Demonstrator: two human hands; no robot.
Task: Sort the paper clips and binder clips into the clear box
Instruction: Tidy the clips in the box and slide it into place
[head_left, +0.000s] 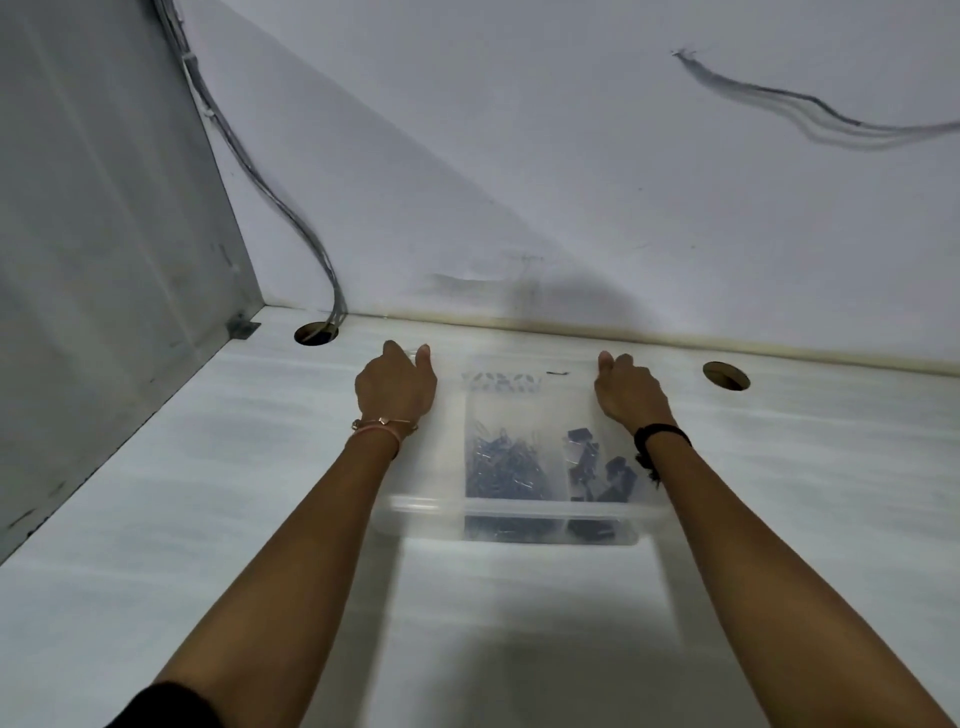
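Left hand (396, 387) and right hand (630, 391) clasp opposite sides of clear plastic box (511, 512), steadying it; silver paper clips (506, 462), black binder clips (600, 467) lie separated inside.

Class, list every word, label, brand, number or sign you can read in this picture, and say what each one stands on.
None: no readable text anywhere.
Clear box: at its far end, a pale printed pattern, decoration rather than letters as far as the blur allows.
Wall: only grey scuff marks, no writing.
Desk, both hands: nothing written.
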